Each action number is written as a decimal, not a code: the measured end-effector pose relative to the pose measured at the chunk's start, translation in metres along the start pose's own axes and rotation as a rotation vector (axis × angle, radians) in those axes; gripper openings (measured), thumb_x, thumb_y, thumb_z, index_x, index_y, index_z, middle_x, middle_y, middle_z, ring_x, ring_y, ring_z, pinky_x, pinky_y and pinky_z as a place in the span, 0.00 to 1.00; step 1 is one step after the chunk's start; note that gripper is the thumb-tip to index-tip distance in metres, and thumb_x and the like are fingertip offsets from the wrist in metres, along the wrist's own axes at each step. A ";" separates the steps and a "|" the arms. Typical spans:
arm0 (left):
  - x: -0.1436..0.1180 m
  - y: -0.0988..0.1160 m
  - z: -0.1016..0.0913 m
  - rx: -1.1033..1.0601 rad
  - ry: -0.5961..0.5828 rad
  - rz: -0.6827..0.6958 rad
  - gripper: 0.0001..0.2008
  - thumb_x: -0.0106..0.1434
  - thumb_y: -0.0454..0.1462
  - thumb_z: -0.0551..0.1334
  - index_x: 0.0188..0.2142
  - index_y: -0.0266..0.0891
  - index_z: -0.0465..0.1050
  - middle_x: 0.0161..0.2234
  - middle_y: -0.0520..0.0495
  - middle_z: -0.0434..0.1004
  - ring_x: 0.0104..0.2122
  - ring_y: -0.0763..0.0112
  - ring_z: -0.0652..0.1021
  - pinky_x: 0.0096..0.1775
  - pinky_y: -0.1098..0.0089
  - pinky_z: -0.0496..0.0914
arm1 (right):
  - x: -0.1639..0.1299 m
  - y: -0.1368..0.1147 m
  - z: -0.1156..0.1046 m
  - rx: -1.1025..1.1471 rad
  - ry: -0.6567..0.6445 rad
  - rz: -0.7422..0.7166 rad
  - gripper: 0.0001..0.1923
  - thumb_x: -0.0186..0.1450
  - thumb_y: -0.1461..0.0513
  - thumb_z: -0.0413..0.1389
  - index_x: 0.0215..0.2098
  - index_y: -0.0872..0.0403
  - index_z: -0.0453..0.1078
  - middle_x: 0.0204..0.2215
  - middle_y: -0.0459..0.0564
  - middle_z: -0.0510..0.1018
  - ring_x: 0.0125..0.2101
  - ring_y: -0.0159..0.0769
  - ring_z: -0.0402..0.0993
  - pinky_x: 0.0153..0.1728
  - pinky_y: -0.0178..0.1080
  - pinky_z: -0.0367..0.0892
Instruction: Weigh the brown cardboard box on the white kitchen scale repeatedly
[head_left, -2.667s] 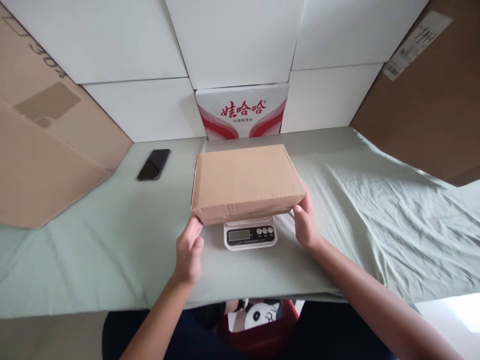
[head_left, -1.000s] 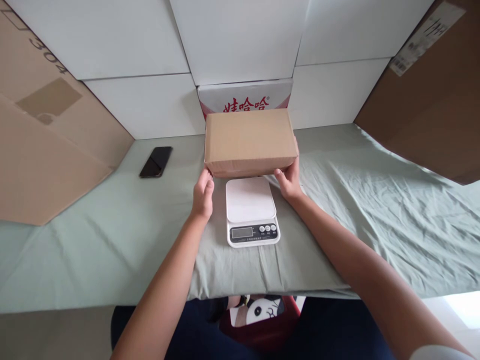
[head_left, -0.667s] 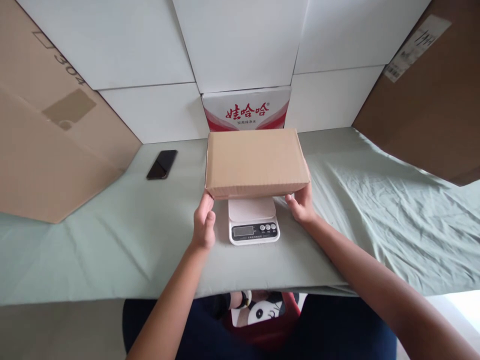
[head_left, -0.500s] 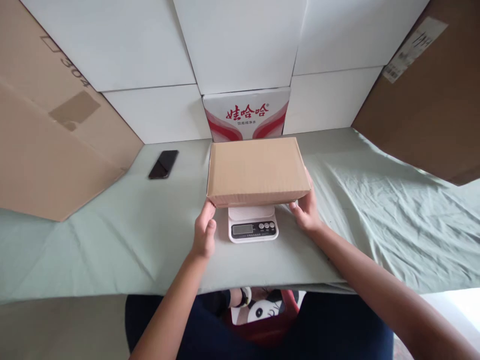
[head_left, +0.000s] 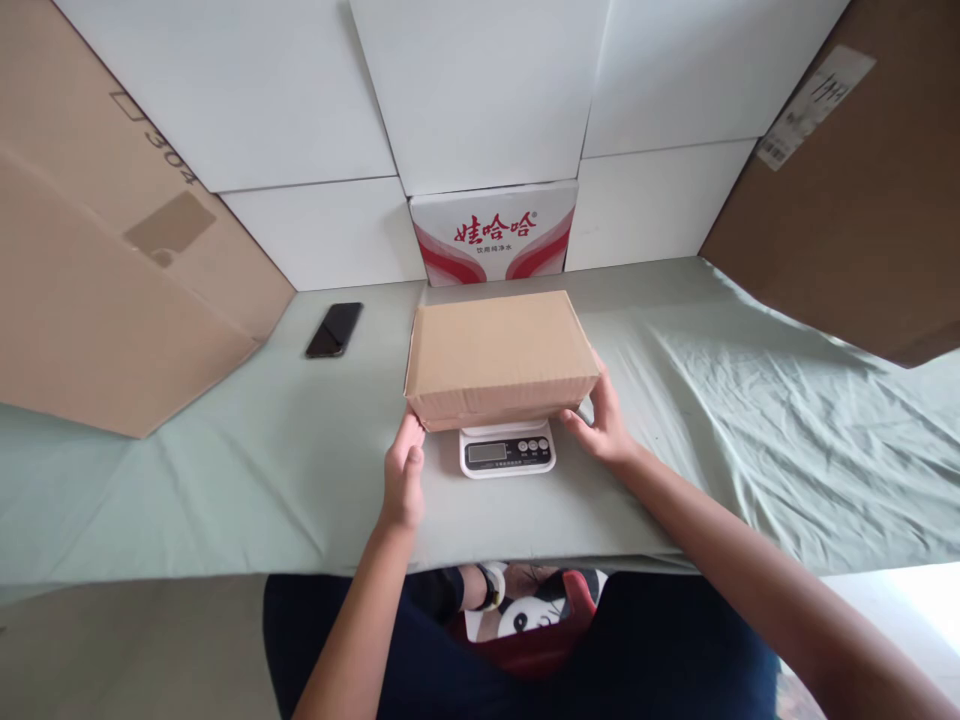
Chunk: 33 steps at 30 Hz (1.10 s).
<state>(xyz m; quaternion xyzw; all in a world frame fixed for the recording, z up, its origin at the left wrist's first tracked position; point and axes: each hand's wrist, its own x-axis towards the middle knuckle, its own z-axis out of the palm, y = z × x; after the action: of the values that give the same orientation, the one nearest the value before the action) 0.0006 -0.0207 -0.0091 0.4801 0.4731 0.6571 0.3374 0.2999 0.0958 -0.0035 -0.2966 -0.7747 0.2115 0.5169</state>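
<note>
- Head view, nearest first: your lap and a red item with a panda print (head_left: 525, 620) sit below the table edge (head_left: 225, 560)
- Left hand (head_left: 403, 478) is at the near-left bottom corner of the cardboard box (head_left: 499, 350), fingers loosely curled with the tips against the box; can't tell if it carries any weight
- Right hand (head_left: 600, 425) is at the near-right bottom corner, fingers partly open and cupping the lower edge; contact looks light, not a full clasp
- Box sits over the kitchen scale (head_left: 508, 450), covering the platform; only the display strip and buttons show in front. Can't tell if the box rests fully on it
- Risk: box overhangs the scale on all sides, so if it's off-centre it may tip or slide when you let go
- Risk: any fingertip contact on the corners would skew the reading
- Risk: the soft, wrinkled green cloth (head_left: 750, 400) under the scale could leave it unlevel
- Risk: the box's front edge is close above the display, so a small shift toward you would hide it
- Further back: black phone (head_left: 334, 329) on the cloth to the left, well apart from the box
- At the wall: red-and-white printed carton (head_left: 493, 232) just behind the box, large brown cardboard sheets (head_left: 97, 280) leaning either side
</note>
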 end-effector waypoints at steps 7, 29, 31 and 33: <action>0.001 -0.001 0.001 0.005 -0.022 0.016 0.40 0.69 0.61 0.59 0.71 0.39 0.67 0.71 0.32 0.67 0.73 0.43 0.63 0.72 0.48 0.59 | -0.002 0.002 0.001 0.007 0.029 0.024 0.47 0.68 0.42 0.60 0.78 0.42 0.47 0.75 0.56 0.60 0.72 0.60 0.61 0.72 0.63 0.59; 0.081 0.035 0.009 0.066 -0.054 0.127 0.38 0.68 0.62 0.58 0.64 0.37 0.75 0.64 0.32 0.76 0.69 0.45 0.72 0.67 0.51 0.67 | 0.060 -0.014 0.007 0.300 0.137 0.140 0.46 0.65 0.35 0.58 0.73 0.42 0.51 0.72 0.55 0.63 0.72 0.59 0.60 0.70 0.63 0.63; 0.113 0.026 0.019 0.042 -0.024 0.123 0.37 0.67 0.64 0.58 0.62 0.40 0.76 0.62 0.34 0.78 0.67 0.47 0.73 0.65 0.53 0.68 | 0.084 0.003 0.013 0.265 0.155 0.133 0.44 0.65 0.34 0.55 0.71 0.43 0.52 0.69 0.56 0.67 0.69 0.59 0.63 0.68 0.62 0.65; 0.137 0.007 0.029 -0.010 0.002 0.096 0.37 0.65 0.66 0.59 0.58 0.42 0.77 0.60 0.35 0.80 0.65 0.49 0.75 0.64 0.55 0.70 | 0.101 0.023 0.022 0.223 0.160 0.159 0.43 0.65 0.33 0.53 0.69 0.44 0.53 0.67 0.57 0.68 0.67 0.58 0.66 0.66 0.61 0.66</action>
<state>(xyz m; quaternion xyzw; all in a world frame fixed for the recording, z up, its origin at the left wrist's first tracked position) -0.0140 0.1087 0.0426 0.5002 0.4466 0.6752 0.3073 0.2556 0.1805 0.0414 -0.3138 -0.6769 0.3123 0.5880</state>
